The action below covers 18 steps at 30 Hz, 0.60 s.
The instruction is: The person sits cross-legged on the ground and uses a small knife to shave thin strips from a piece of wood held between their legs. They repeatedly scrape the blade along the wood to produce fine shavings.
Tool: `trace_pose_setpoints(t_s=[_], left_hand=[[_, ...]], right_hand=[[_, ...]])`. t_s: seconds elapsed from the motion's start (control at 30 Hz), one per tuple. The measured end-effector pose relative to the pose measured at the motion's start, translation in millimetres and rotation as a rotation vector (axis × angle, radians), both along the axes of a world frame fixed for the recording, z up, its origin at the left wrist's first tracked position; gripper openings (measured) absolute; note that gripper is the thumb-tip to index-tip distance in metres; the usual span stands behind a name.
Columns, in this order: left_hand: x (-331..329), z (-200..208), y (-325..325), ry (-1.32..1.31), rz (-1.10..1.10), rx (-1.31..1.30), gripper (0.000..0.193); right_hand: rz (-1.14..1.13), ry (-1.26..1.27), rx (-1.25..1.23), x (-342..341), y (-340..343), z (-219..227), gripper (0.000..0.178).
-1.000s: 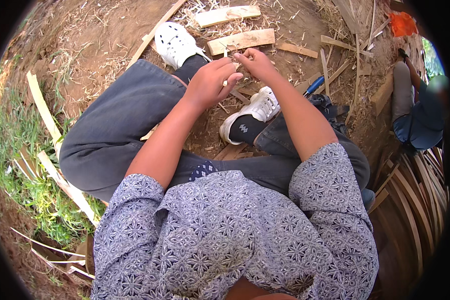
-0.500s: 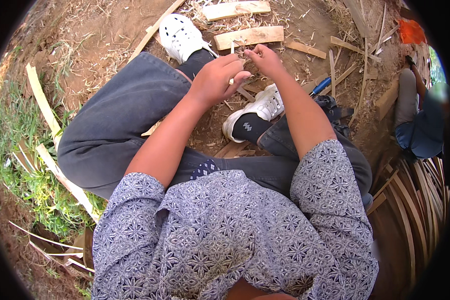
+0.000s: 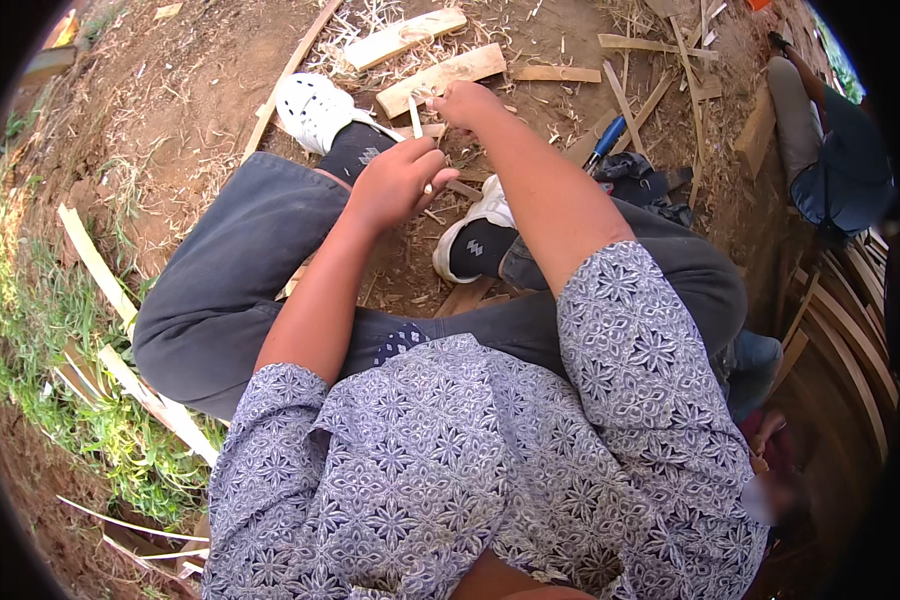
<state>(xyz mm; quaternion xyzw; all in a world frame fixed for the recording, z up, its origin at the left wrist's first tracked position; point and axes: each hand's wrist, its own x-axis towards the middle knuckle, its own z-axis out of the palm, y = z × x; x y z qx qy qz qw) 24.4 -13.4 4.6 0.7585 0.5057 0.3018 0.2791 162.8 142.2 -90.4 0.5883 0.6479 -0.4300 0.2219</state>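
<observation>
My left hand (image 3: 402, 182) is closed, a ring on one finger, above the ground between my feet. From its top a narrow pale strip (image 3: 415, 118) sticks up; whether it is wood or a blade I cannot tell. Just beyond and to the right, my right hand (image 3: 467, 106) is pinched near the strip's upper end. Anything between its fingertips is too small to make out. Behind the hands, a short pale wooden board (image 3: 442, 80) lies on the ground, with a second board (image 3: 406, 37) farther back.
My white shoes (image 3: 313, 110) flank the work spot. Shavings and wood strips (image 3: 625, 108) litter the soil. A blue-handled tool (image 3: 607, 142) lies by my right leg. Another person (image 3: 838, 165) sits at the far right, near long curved strips (image 3: 842, 335). Grass (image 3: 135, 420) grows at left.
My right hand has moved up and away from my left, reaching farther forward. The left hand keeps its grip on the pale strip. The whole view has shifted and turned somewhat.
</observation>
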Motion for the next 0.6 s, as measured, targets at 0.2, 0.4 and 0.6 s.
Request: trace_pose_setpoints(t_s=[0.2,0.4,0.6], left_hand=[[-3,2,-1,-0.081,0.063,-0.005,0.03],[-6,-7,-4,-0.109,0.063,0.047,0.029],[-6,-6,0,-0.123,0.065,0.038,0.029]], right_hand=[[-0.085,0.283,0.043,15,-23,36,0.048],[-0.044,0.29,0.092,18,-20,38,0.053],[-0.039,0.275,0.125,16,-12,8,0.053]])
